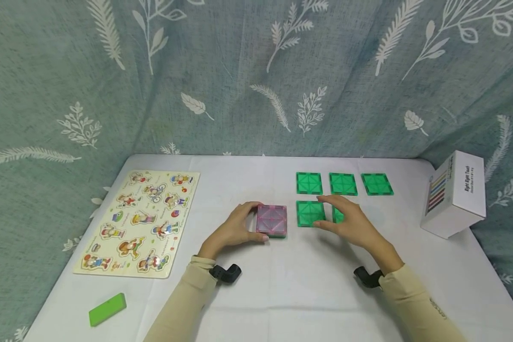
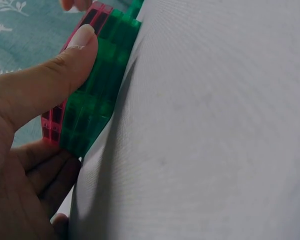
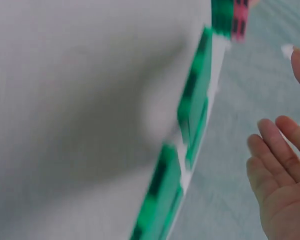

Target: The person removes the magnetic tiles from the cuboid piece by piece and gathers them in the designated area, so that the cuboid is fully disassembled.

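My left hand [image 1: 234, 227] grips a stack of square magnetic tiles [image 1: 271, 220] at mid-table, thumb on the near side and fingers round the far side. Two pink layers [image 2: 53, 121] top the stack, with green tiles [image 2: 85, 117] below, in the left wrist view. My right hand [image 1: 354, 224] hovers over the table to the right, thumb and fingers spread apart and holding nothing. Beside its fingertips lies a green tile [image 1: 309, 213]; another green tile [image 1: 337, 215] is mostly hidden behind that hand. Three more green tiles [image 1: 343, 184] form a row farther back.
On the left lies a board puzzle [image 1: 143, 223] with figure pieces, and a light green block [image 1: 107, 309] sits in front of it. A white box [image 1: 455, 194] stands at the right edge. Patterned fabric [image 1: 239, 71] hangs behind the white-covered table [image 1: 273, 294].
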Available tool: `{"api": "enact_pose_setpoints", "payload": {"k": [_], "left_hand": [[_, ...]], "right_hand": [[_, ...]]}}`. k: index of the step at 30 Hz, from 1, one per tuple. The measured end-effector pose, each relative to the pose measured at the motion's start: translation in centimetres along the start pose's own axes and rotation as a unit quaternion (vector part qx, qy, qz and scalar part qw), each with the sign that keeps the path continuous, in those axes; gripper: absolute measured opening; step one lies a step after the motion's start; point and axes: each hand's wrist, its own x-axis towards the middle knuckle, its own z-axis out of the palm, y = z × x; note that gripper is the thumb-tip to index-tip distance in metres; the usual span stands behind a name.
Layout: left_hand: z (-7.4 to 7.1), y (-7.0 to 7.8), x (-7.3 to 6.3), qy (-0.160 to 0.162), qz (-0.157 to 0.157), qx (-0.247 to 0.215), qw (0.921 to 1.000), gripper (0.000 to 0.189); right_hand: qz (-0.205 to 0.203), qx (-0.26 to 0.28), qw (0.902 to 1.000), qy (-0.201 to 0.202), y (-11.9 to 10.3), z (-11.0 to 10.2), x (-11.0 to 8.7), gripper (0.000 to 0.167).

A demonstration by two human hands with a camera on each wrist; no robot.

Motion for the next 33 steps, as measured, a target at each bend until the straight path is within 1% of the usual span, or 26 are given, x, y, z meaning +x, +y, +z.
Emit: {"api": "enact_pose_setpoints", "payload": {"k": [4, 6, 8, 14, 18, 23, 28, 33], "left_hand": [[0.0, 0.0, 0.1, 0.001, 0.006, 0.003, 1.0, 0.099], [0.1, 0.1, 0.1, 0.001, 0.006, 0.007, 1.0, 0.098], [0.1, 0.1, 0.1, 0.002, 0.007, 0.009, 0.9999, 0.098], [0.2, -0.1, 0.1, 0.005, 0.01, 0.016, 0.9998, 0.097], [0.1, -0.3, 0.0, 0.002, -0.003, 0.01, 0.9999, 0.1], [-0.1, -0.2, -0.1, 0.003, -0.004, 0.006, 1.0, 0.1], [-0.1, -0.2, 0.0, -0.001, 0.003, 0.005, 1.0, 0.102], [-0.1, -0.1, 0.1, -0.001, 0.01, 0.004, 0.9999, 0.101]], "right_hand": [[-0.028, -0.003, 0.9996, 0.006, -0.8, 1.8, 0.6, 0.073], [-0.032, -0.005, 0.9994, 0.008, -1.2, 2.6, 1.0, 0.076], [-0.027, 0.0, 0.9996, 0.005, -1.6, 3.2, 1.4, 0.079], [-0.004, 0.021, 0.9993, -0.032, -2.9, 5.1, 2.6, 0.092], [-0.012, 0.017, 0.9984, -0.052, -3.3, 6.1, 3.3, 0.093], [-0.032, -0.02, 0.9973, -0.063, -3.3, 7.0, 3.8, 0.091], [-0.027, -0.03, 0.9962, -0.077, -3.3, 7.4, 4.1, 0.096], [-0.014, -0.031, 0.9967, -0.074, -3.3, 7.4, 4.1, 0.094]]}}
